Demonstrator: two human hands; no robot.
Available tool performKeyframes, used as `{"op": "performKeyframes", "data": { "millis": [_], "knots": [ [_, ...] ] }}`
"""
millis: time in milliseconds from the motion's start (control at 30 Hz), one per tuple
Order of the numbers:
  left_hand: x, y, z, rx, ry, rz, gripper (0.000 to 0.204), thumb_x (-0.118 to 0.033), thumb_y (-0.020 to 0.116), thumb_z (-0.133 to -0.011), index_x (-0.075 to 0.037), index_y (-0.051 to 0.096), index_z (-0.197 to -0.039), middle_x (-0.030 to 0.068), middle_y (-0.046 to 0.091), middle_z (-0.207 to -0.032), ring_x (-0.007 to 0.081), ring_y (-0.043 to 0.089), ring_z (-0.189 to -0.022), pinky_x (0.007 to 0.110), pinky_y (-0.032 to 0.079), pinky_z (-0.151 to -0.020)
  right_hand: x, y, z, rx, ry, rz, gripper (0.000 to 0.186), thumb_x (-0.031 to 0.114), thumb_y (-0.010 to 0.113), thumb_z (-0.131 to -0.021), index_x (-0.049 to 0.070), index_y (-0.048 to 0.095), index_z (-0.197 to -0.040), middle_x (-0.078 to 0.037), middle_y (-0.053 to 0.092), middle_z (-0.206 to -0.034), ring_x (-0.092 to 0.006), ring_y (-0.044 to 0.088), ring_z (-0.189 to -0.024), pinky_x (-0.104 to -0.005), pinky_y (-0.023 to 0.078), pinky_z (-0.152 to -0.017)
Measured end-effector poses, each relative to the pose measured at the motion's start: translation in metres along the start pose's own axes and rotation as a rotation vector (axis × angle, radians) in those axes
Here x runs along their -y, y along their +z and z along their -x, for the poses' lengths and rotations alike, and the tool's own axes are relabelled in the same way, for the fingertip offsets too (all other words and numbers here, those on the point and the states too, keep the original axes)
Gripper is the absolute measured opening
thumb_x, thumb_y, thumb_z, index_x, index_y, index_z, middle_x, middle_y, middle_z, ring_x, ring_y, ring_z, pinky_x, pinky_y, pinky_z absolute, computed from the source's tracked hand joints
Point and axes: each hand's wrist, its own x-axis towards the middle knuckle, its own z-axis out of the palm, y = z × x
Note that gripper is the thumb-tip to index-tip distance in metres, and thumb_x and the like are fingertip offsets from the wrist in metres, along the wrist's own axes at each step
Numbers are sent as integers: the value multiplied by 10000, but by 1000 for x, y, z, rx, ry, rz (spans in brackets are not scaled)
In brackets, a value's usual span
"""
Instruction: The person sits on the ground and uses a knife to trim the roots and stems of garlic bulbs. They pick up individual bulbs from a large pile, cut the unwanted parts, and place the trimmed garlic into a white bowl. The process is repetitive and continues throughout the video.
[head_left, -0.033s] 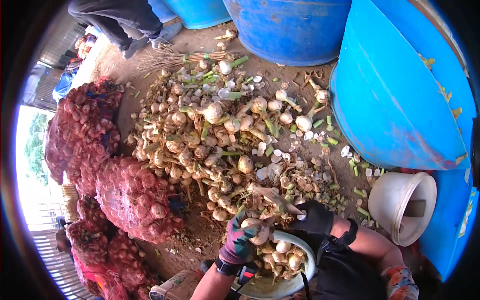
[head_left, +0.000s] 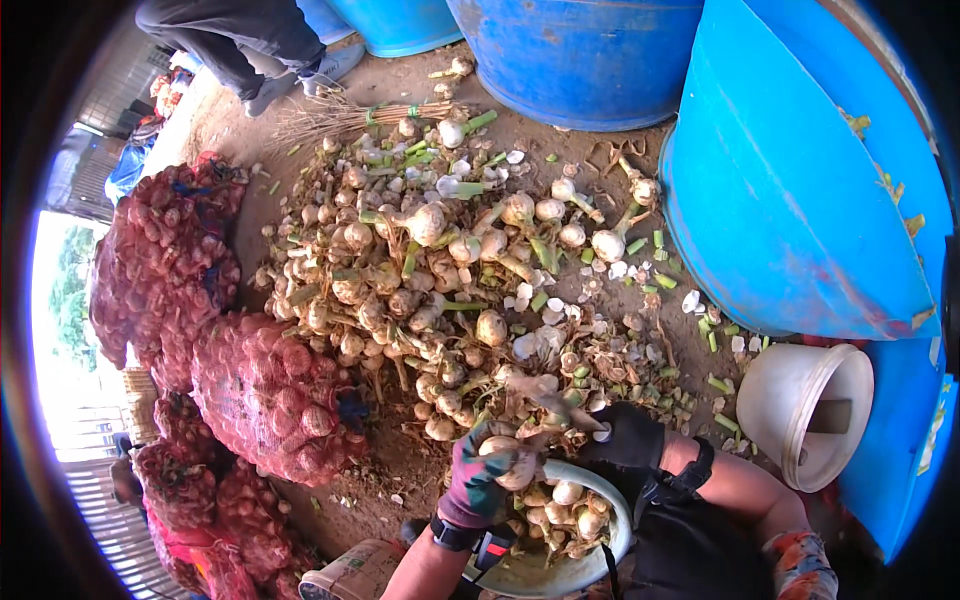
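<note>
My left hand (head_left: pixel 476 478), in a purple and green glove, is closed on a pale garlic bulb (head_left: pixel 516 470) above the rim of a light bowl (head_left: pixel 618 512). In the black-gloved right hand (head_left: pixel 628 440) is a knife (head_left: pixel 556 402), its blade blurred and pointing up and left beside the bulb's upper side. Most of the handle is hidden by my fingers. Trimmed garlic bulbs (head_left: pixel 565 516) lie in the bowl below both hands. Ahead spreads a large heap of garlic (head_left: pixel 390 285) with stems attached and dry roots.
Red mesh sacks of garlic (head_left: pixel 275 390) stand at the left. A white bucket (head_left: pixel 790 405) lies tipped at the right, near a big blue tub (head_left: pixel 790 190). Blue barrels (head_left: pixel 590 60) line the far side. Another person's legs (head_left: pixel 250 45) show at the far left.
The knife blade has shifted slightly and looks more blurred. My left hand and the garlic bulb stay in nearly the same place.
</note>
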Motion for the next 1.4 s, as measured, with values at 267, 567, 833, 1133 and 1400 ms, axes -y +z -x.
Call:
{"op": "performKeyframes", "data": {
  "millis": [267,567,833,1133,1400],
  "knots": [
    [-40,-16,16,649,-180,-295,754,-440,799,-627,42,543,-1148,166,585,-1129,256,533,-1087,379,373,-976,-37,-1,-6,111,316,-271,454,303,730,-641,3,643,-969,-134,666,-772,-220,643,-692,-320,500,-627],
    [-30,-116,-66,-610,49,-259,495,-400,708,-772,-19,551,-1044,45,576,-750,126,541,-658,264,440,-563,-27,-7,-6,22,405,-527,361,187,768,-669,-42,626,-908,-76,650,-730,-139,594,-655,-297,480,-608],
    [-19,-163,-94,-464,-247,-474,466,-42,733,-696,-7,548,-1122,81,646,-904,201,628,-791,293,508,-691,-48,17,-18,19,243,-312,411,291,782,-646,12,654,-918,-102,665,-752,-179,610,-686,-317,482,-666],
    [24,-89,-50,38,-119,-290,452,-32,651,-794,-22,477,-1212,57,604,-915,159,605,-825,310,518,-727,-28,7,-14,-98,-79,-191,385,330,695,-719,111,641,-1031,-100,670,-811,-250,635,-706,-340,489,-681],
    [-28,10,-18,356,61,-365,386,-77,663,-775,-33,590,-1152,80,642,-1068,139,588,-977,296,448,-874,41,-14,-1,-137,-142,220,248,327,561,-775,108,648,-856,-163,644,-788,-351,632,-740,-433,508,-661]
  ]
}}
